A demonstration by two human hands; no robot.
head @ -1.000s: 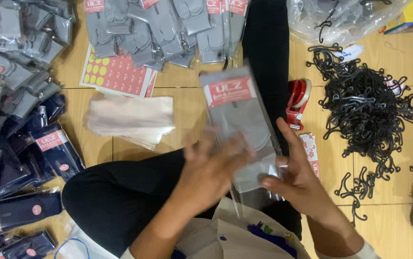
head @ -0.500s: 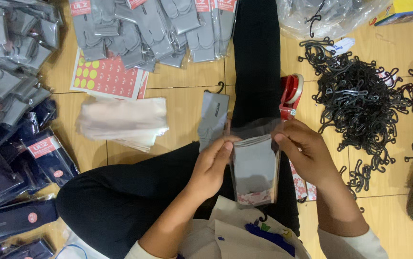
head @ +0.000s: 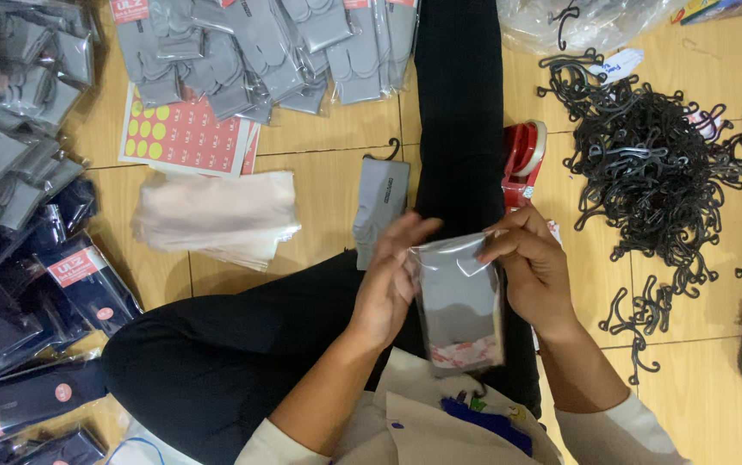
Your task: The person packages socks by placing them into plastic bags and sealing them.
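Left hand (head: 388, 284) and right hand (head: 530, 267) both grip a clear bagged grey sock (head: 459, 306) over the lap

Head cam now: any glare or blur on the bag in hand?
Head view: sharp overall; the clear bag shows white glare streaks along its top edge by the right hand; left hand slightly soft; hook pile crisp; even light, faint shadows on the floor.

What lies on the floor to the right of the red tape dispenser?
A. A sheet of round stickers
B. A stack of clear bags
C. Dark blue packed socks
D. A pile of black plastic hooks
D: the black hooks are heaped on the floor right of the tape dispenser; the other three things lie on the left side.
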